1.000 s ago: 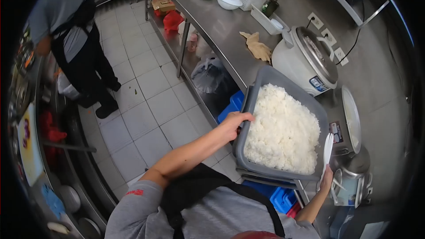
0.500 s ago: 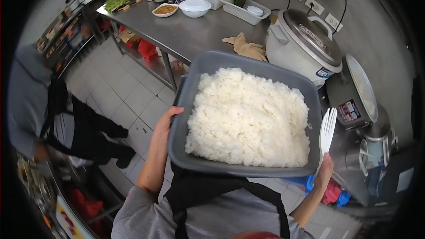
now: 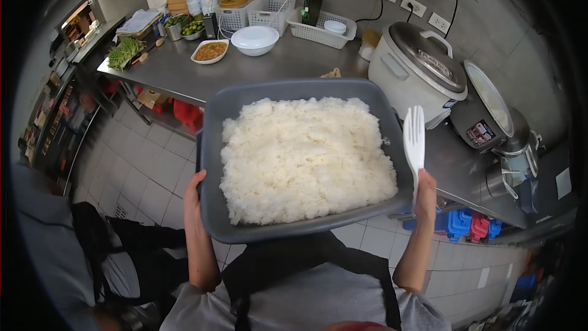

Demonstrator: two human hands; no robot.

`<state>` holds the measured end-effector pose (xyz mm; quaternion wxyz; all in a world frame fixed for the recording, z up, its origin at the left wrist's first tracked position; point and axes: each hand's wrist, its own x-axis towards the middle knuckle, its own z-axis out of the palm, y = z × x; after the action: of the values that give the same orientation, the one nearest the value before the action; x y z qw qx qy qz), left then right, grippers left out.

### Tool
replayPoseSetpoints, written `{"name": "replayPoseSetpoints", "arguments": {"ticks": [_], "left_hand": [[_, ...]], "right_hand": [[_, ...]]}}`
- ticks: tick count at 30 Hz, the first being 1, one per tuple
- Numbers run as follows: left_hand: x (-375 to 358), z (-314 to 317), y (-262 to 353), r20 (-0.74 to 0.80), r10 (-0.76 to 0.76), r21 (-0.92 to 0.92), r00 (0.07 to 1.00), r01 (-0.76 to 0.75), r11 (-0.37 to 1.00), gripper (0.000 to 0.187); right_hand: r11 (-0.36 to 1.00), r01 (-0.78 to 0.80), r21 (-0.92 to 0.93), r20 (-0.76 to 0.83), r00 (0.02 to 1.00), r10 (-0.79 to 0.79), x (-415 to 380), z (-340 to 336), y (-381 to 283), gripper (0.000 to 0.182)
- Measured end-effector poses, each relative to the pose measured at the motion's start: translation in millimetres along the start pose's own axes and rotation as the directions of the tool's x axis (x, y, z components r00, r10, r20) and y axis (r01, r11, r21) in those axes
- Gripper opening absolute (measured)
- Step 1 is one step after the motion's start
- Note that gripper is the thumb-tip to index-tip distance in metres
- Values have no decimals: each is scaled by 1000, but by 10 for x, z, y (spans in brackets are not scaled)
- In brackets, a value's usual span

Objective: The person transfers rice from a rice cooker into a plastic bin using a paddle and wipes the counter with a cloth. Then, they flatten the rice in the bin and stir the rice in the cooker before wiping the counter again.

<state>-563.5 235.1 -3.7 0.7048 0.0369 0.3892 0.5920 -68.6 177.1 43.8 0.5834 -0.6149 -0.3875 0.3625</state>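
A grey rectangular tub (image 3: 294,88) of cooked white rice (image 3: 306,159) is held up in front of my body, over the near edge of the steel table. At its left side my left hand (image 3: 193,193) is closed on the wall, thumb near the rim, the other fingers hidden beneath. On the opposite side my right hand (image 3: 425,191) grips a large white serving fork (image 3: 414,138), tines upward, against the tub's right wall. That hand also seems to support the tub, though its fingers are mostly hidden.
Along the steel table (image 3: 165,79) stand a white lidded bowl (image 3: 255,38), a dish of orange-brown food (image 3: 210,52), green vegetables (image 3: 125,53) and white baskets (image 3: 324,32). A large rice cooker (image 3: 416,70) and an open dark cooker (image 3: 481,116) are at right. A co-worker (image 3: 55,239) stands close on my left.
The view has turned and the tub now sits further left in it, more level, with the fork alongside. The co-worker appears nearer, lower left. Both hands keep their hold.
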Motion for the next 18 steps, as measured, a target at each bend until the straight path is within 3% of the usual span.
{"name": "replayPoseSetpoints", "arguments": {"ticks": [2,7,10,13,15,17,18], "left_hand": [[-40,-17,127,-8,6,-52,1000,-6,999,42],[94,-235,249,-71,144,19,987,-143,989,40],[112,-323,201,-147,249,-4,957,-252,968,35],[108,-194,1,-179,311,-44,933,-324,945,32],[5,-90,-95,-212,352,-21,912,-364,931,31],[-59,-93,-247,-269,378,-6,886,-394,919,32],[-86,-54,-326,-297,394,3,870,-412,911,32]], "right_hand": [[996,5,88,50,999,-9,241,201,122,33],[986,-95,134,141,987,76,863,727,60,37],[990,-142,-17,230,963,143,1460,724,94,44],[969,-246,-12,212,947,243,2066,896,141,47],[974,-203,-101,157,963,217,2526,1085,396,45],[836,134,-532,233,972,-8,3213,1193,839,42],[943,67,-325,317,947,42,3370,1315,960,42]]}}
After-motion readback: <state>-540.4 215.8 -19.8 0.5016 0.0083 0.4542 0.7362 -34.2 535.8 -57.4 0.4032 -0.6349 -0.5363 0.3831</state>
